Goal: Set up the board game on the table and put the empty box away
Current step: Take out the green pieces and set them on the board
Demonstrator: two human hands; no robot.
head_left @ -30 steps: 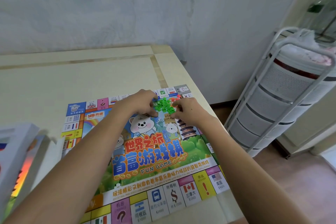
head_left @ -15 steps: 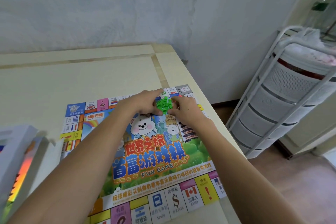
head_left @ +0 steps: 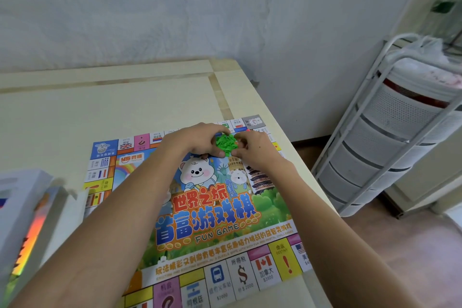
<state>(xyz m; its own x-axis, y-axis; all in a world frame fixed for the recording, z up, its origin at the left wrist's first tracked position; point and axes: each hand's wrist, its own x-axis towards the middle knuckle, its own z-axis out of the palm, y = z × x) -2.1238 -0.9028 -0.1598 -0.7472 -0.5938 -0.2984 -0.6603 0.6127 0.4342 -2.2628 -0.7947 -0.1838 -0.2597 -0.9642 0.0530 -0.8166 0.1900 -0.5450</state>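
The game board [head_left: 212, 210] is laid flat and fully unfolded on the desk [head_left: 75, 112], its near edge toward the person so that the printed title is read upright. The box [head_left: 22, 217] is stood at the left desk edge, just beside the board, not yet put away. Further out, at the board's far right corner, a cluster of small green pieces [head_left: 226, 143] is enclosed between both hands. The left grip [head_left: 197, 142] is curled around the cluster from the left, and the right grip [head_left: 255, 147] is curled against it from the right, presumably so that loose pieces are kept gathered in one pile. A white tiered rack [head_left: 390, 132] is seen on the floor beyond the desk.
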